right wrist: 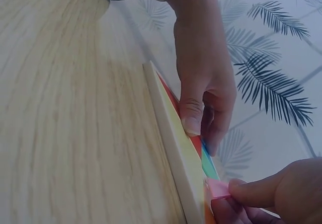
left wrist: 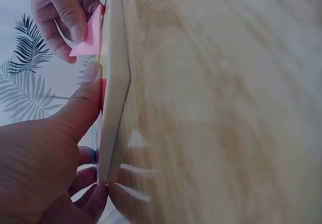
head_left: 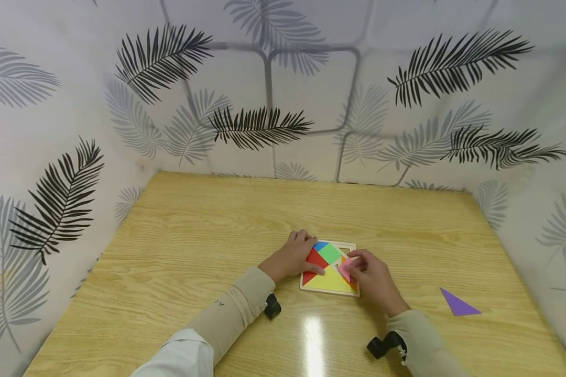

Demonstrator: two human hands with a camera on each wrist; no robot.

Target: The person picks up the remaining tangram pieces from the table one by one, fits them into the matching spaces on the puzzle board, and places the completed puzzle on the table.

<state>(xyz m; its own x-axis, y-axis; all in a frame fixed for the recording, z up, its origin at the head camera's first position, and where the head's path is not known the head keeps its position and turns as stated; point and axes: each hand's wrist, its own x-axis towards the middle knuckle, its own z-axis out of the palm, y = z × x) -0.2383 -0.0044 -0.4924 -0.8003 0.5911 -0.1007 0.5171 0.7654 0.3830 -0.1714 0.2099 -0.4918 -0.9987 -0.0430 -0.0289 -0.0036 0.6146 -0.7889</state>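
Observation:
A square wooden tangram tray (head_left: 329, 292) lies on the table, with yellow (head_left: 329, 281), red (head_left: 315, 258), green (head_left: 330, 253), blue (head_left: 319, 245) and orange (head_left: 354, 286) pieces in it. My left hand (head_left: 292, 257) grips the tray's left side, thumb over the pieces and fingers curled at the outer edge. Between thumb and fingers, my right hand (head_left: 373, 277) pinches a pink tangram piece (left wrist: 89, 39). That piece is tilted up over the right part of the tray, beside the orange one. Bare wood shows in the tray's upper right corner and near its middle.
A purple triangle (head_left: 458, 305) lies on the wooden table (head_left: 193, 225) to the right of my right hand. Leaf-patterned cloth (head_left: 306, 94) hangs behind the table and at both sides. Black wrist cameras (head_left: 382, 346) sit on both sleeves.

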